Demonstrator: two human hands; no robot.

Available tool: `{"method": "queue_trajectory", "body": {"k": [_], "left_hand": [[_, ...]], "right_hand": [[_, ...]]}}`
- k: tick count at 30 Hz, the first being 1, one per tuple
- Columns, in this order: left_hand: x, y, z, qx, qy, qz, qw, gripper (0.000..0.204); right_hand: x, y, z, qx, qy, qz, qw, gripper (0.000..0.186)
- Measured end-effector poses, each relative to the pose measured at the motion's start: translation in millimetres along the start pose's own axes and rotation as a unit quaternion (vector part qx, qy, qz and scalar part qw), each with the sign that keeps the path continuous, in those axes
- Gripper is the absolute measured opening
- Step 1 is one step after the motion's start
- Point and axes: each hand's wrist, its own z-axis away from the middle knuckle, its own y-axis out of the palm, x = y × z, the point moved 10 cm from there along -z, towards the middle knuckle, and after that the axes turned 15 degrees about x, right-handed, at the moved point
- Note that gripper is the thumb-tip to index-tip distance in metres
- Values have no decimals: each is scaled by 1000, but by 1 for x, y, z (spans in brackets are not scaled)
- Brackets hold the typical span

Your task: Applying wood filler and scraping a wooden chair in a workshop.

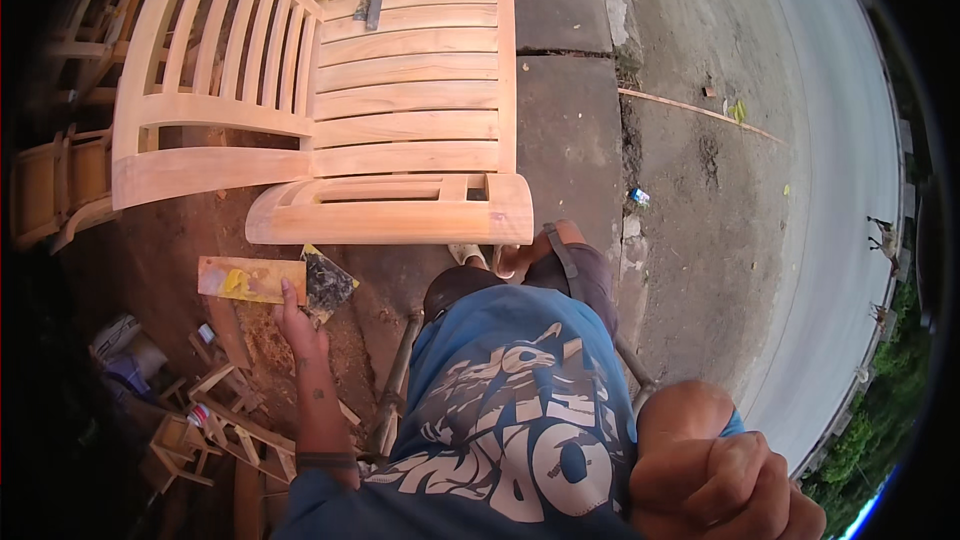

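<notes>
My left hand (293, 328) grips a flat rectangular wooden board (215, 278) with a yellow smear on it. Beside the board, against the fingers, is a squarish piece coated in black (330, 282) with yellowish corners; whether it is joined to the board I cannot tell. Raised close to the camera at the lower right, my right hand (735, 490) is closed with its fingers curled; anything inside is hidden. In front of me stands a pale, bare-wood slatted bench (410, 100), its near armrest (390, 225) just beyond my knees. A small dark block (373, 12) lies on the seat slats.
More wooden furniture (75, 180) crowds the left edge, with small wooden frames (240, 430) at the lower left. White buckets (118, 338) stand there too. On the right, concrete slabs (565, 140) border a dirt strip with a thin wooden stick (700, 112), then a road (830, 140).
</notes>
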Motion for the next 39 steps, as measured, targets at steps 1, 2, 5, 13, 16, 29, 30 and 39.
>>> {"method": "queue_trajectory", "body": {"k": [1, 2, 5, 13, 16, 29, 30, 39], "left_hand": [[0, 13, -3, 0, 1, 8, 1000, 38], [-1, 33, -6, 46, 5, 1, 999, 38], [-4, 71, 2, 84, 26, -12, 996, 37], [15, 274, 12, 372, -17, -229, 900, 28], [67, 392, 23, 484, -77, -194, 850, 32], [117, 567, -8, 434, -123, -175, 875, 67], [106, 548, -21, 344, -65, -171, 921, 65], [43, 570, -130, 287, -7, -114, 951, 47]], "right_hand": [[17, -9, 9, -40, -97, -2, 995, 17], [32, -19, 19, -79, -192, -7, 978, 14], [15, -27, -8, -4, -133, -149, 980, 16], [-166, -163, 44, 131, 320, 120, 930, 13], [-294, -244, 136, 137, 585, 44, 798, 31], [-437, -359, 104, 130, 651, -85, 743, 30], [-447, -364, 88, 117, 629, -81, 765, 31], [-567, -364, 39, 344, 618, 59, 704, 35]]}}
